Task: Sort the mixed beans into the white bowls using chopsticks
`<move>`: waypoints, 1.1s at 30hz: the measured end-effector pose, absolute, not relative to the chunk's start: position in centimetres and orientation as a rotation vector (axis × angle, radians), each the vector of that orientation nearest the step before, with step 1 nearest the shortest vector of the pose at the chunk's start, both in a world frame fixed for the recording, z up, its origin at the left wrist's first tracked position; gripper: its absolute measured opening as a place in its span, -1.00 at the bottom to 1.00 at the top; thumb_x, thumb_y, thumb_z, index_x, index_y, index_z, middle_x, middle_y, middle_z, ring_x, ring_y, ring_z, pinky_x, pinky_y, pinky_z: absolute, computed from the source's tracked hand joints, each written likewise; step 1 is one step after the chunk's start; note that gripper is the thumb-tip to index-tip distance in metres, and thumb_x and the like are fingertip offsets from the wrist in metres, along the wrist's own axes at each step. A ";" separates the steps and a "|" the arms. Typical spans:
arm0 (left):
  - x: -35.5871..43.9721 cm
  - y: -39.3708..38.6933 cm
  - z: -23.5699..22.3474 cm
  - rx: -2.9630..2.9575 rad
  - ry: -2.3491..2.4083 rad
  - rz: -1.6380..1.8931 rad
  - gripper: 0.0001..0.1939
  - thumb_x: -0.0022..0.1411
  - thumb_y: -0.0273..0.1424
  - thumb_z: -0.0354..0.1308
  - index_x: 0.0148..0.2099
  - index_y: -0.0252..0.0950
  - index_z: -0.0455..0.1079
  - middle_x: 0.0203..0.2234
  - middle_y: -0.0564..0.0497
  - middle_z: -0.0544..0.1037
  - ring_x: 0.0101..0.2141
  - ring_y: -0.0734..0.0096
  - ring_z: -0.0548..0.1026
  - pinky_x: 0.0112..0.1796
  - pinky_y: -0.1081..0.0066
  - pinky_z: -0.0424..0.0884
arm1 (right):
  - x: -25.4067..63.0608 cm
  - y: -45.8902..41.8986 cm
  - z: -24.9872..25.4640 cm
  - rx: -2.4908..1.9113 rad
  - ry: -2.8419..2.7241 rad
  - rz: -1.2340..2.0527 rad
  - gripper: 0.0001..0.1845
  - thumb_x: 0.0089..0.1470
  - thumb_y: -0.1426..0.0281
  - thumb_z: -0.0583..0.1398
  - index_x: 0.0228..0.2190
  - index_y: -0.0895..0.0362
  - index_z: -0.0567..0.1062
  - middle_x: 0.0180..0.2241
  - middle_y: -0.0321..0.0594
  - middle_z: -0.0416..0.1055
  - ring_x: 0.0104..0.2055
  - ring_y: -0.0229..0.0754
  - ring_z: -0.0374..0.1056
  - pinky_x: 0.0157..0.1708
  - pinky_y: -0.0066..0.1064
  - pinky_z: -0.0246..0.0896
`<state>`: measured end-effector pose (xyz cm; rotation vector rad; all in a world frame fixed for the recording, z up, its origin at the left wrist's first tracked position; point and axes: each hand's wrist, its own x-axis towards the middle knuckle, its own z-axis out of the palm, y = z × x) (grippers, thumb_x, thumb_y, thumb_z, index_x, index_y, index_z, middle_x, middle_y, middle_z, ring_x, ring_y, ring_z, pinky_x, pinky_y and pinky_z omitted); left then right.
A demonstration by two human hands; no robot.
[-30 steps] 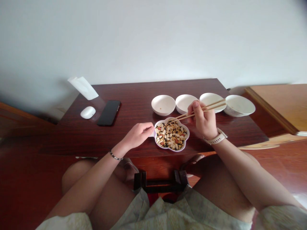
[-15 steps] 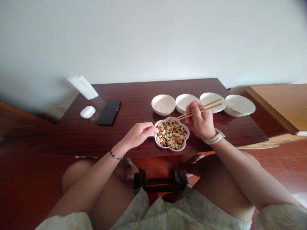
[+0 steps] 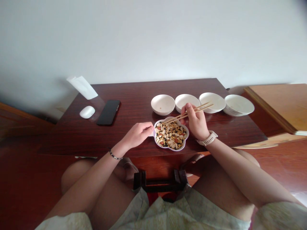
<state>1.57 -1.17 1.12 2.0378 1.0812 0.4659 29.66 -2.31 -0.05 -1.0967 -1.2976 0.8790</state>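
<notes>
Currently, right hand fingers grasping the chopsticks, tips at far side of the peanut-and-bean mix; left hand fingers pinched on the handle of the flower-shaped dish, which sits on the tabletop, nearer than four white bowls

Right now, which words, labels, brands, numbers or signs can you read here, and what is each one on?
No readable text anywhere in view.
Faint marks on the outside of the rightmost bowl: too blurred to make out.
Tiny dark mark on the white rounded object: too small to read.
Phone, flower-shaped dish and chopsticks: no lettering visible.
</notes>
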 end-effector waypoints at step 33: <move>1.4 -1.0 0.8 2.037 1.077 0.466 -0.59 0.53 -0.13 0.01 -0.30 -0.28 0.41 -0.45 0.09 0.47 -0.40 0.39 0.36 -0.33 0.40 0.16 | 29.6 -1.8 -0.4 -1.098 -1.097 1.263 -0.42 0.34 -0.19 0.24 -0.35 0.08 0.46 -0.57 -0.29 0.38 -0.56 -0.26 0.30 -0.58 -0.44 0.17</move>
